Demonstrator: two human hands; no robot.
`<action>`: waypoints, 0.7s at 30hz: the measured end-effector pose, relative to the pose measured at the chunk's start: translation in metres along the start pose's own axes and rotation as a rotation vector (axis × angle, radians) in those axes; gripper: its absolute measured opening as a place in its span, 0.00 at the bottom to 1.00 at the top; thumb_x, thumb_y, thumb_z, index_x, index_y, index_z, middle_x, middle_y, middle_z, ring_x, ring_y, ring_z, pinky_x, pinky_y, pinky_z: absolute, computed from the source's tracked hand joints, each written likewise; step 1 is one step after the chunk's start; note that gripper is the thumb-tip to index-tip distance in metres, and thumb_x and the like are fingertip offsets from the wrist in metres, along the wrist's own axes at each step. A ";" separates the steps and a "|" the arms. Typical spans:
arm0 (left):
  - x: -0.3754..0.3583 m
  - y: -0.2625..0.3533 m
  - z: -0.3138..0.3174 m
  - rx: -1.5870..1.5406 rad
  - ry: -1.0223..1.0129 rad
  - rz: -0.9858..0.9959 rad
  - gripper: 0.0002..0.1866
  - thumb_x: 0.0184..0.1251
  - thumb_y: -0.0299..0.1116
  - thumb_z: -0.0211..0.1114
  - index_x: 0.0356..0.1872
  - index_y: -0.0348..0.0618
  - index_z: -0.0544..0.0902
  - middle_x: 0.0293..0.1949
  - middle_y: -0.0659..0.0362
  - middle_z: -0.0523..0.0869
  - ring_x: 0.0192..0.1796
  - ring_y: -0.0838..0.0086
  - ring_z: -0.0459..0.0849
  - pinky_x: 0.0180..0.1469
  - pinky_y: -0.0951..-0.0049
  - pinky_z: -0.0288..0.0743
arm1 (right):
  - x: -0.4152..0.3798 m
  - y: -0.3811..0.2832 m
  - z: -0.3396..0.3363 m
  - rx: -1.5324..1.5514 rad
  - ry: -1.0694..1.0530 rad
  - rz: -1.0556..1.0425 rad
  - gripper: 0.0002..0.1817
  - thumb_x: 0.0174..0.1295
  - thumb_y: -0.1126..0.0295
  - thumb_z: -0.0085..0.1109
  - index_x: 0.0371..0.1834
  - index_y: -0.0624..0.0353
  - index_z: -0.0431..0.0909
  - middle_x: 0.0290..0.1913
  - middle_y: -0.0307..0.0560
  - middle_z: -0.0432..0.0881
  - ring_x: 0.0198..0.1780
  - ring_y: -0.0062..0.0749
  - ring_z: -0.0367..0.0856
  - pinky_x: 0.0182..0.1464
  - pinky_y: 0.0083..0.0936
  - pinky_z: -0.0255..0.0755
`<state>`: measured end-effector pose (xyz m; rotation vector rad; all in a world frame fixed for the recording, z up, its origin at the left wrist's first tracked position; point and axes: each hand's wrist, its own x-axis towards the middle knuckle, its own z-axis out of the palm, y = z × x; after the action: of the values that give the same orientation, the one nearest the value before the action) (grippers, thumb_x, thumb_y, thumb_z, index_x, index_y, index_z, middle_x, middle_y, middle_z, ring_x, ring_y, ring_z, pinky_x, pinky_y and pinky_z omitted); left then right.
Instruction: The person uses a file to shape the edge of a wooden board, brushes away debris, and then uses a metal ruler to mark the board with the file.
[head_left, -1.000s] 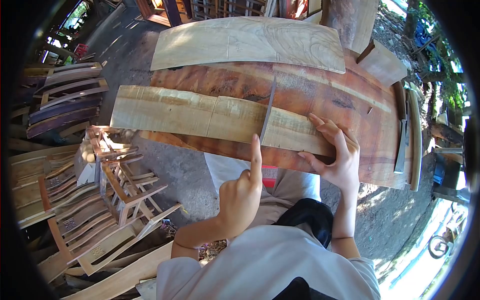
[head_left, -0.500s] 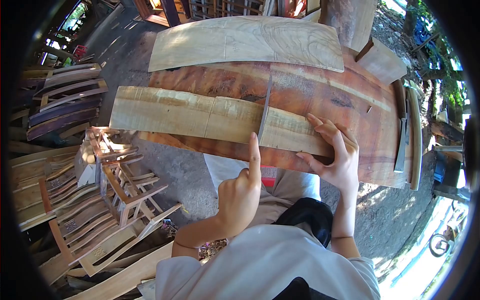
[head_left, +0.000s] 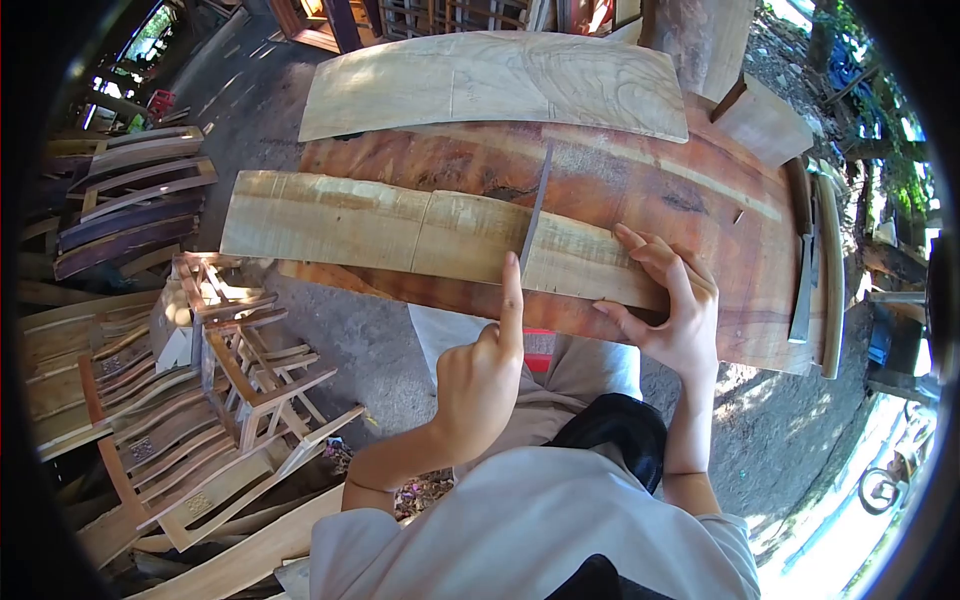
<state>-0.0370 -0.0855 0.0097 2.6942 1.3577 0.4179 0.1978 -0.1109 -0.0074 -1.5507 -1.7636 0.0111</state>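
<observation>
A long pale wooden board [head_left: 330, 222] lies across a reddish wooden slab [head_left: 690, 230], with a thin line across its middle. Over the board runs a narrow dark metal blade [head_left: 538, 205]. My left hand [head_left: 478, 388] is closed in a fist below the near edge, its index finger stretched along the blade's near end; the tool's handle is hidden in the fist. My right hand [head_left: 680, 305] grips the board's right end, fingers on top and thumb at the near edge. A second wide pale board [head_left: 490, 85] lies at the slab's far side.
At the slab's right edge lie a knife [head_left: 803, 290] and a curved wooden strip [head_left: 830, 280]. A wood block [head_left: 765, 120] stands at the back right. Chair frames [head_left: 245, 370] and stacked curved slats [head_left: 130, 210] fill the left side.
My left hand and the blade have slid slightly forward, away from my body. My right hand stays on the board, which has hardly shifted.
</observation>
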 end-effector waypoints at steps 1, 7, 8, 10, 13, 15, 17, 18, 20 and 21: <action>-0.004 0.001 -0.001 -0.008 -0.001 -0.028 0.44 0.62 0.20 0.66 0.82 0.37 0.62 0.12 0.64 0.70 0.11 0.77 0.69 0.16 0.71 0.65 | 0.000 0.000 0.000 -0.001 -0.004 0.001 0.31 0.45 0.63 0.84 0.52 0.57 0.79 0.60 0.45 0.89 0.55 0.42 0.89 0.57 0.36 0.80; -0.015 0.006 -0.004 -0.004 0.008 -0.080 0.39 0.67 0.20 0.64 0.81 0.40 0.65 0.11 0.62 0.70 0.11 0.76 0.68 0.17 0.68 0.64 | 0.000 0.000 0.001 -0.002 -0.006 -0.003 0.31 0.45 0.62 0.84 0.51 0.57 0.79 0.60 0.44 0.89 0.55 0.41 0.89 0.58 0.36 0.80; -0.012 0.008 -0.003 -0.013 0.011 -0.093 0.39 0.67 0.20 0.64 0.81 0.40 0.65 0.11 0.62 0.70 0.11 0.76 0.67 0.17 0.68 0.63 | 0.001 0.000 0.001 -0.011 -0.003 -0.015 0.31 0.45 0.62 0.84 0.51 0.57 0.79 0.60 0.43 0.89 0.55 0.41 0.89 0.58 0.36 0.80; -0.006 0.010 0.000 -0.008 0.013 -0.099 0.39 0.67 0.20 0.64 0.80 0.40 0.66 0.11 0.62 0.69 0.11 0.77 0.67 0.17 0.68 0.63 | 0.001 0.000 0.001 -0.009 -0.008 -0.011 0.31 0.45 0.62 0.84 0.51 0.57 0.79 0.60 0.43 0.89 0.55 0.41 0.89 0.58 0.36 0.80; -0.004 0.001 -0.001 -0.019 0.010 -0.063 0.38 0.67 0.20 0.64 0.80 0.39 0.67 0.11 0.62 0.69 0.11 0.77 0.67 0.17 0.68 0.63 | 0.000 0.000 0.001 -0.010 -0.004 -0.002 0.31 0.45 0.62 0.84 0.52 0.57 0.79 0.60 0.44 0.89 0.55 0.41 0.89 0.58 0.37 0.80; -0.008 -0.003 -0.003 -0.030 0.006 -0.036 0.37 0.68 0.20 0.64 0.80 0.38 0.67 0.11 0.62 0.69 0.11 0.77 0.67 0.17 0.69 0.63 | 0.001 0.000 0.001 -0.001 -0.002 -0.005 0.31 0.45 0.62 0.84 0.52 0.57 0.79 0.60 0.44 0.89 0.54 0.41 0.90 0.58 0.37 0.80; -0.019 0.000 -0.008 -0.026 -0.012 -0.059 0.36 0.69 0.20 0.64 0.79 0.38 0.67 0.11 0.62 0.69 0.11 0.77 0.67 0.17 0.69 0.63 | 0.001 0.000 0.001 -0.007 -0.009 -0.007 0.31 0.45 0.62 0.84 0.52 0.57 0.79 0.60 0.45 0.89 0.55 0.41 0.90 0.58 0.37 0.80; -0.020 0.001 -0.007 -0.024 -0.015 -0.060 0.36 0.69 0.20 0.64 0.79 0.38 0.67 0.11 0.62 0.69 0.11 0.77 0.67 0.17 0.69 0.63 | 0.001 0.000 0.001 -0.003 -0.010 -0.005 0.31 0.45 0.62 0.84 0.52 0.57 0.79 0.60 0.45 0.89 0.55 0.41 0.90 0.58 0.37 0.80; -0.019 0.003 -0.008 -0.026 -0.010 -0.066 0.36 0.70 0.21 0.65 0.80 0.38 0.67 0.11 0.61 0.69 0.11 0.76 0.67 0.17 0.69 0.62 | 0.001 0.000 0.001 -0.003 -0.007 -0.010 0.31 0.46 0.61 0.84 0.52 0.58 0.79 0.60 0.45 0.89 0.55 0.41 0.90 0.59 0.37 0.80; -0.016 0.001 -0.006 -0.021 -0.012 -0.045 0.41 0.65 0.20 0.65 0.81 0.37 0.63 0.12 0.64 0.69 0.12 0.78 0.69 0.17 0.71 0.65 | 0.001 0.000 0.001 -0.010 -0.008 -0.019 0.31 0.46 0.61 0.84 0.53 0.57 0.79 0.60 0.45 0.89 0.56 0.41 0.89 0.59 0.37 0.80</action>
<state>-0.0466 -0.0991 0.0128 2.6401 1.3998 0.4081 0.1977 -0.1095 -0.0078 -1.5426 -1.7871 -0.0003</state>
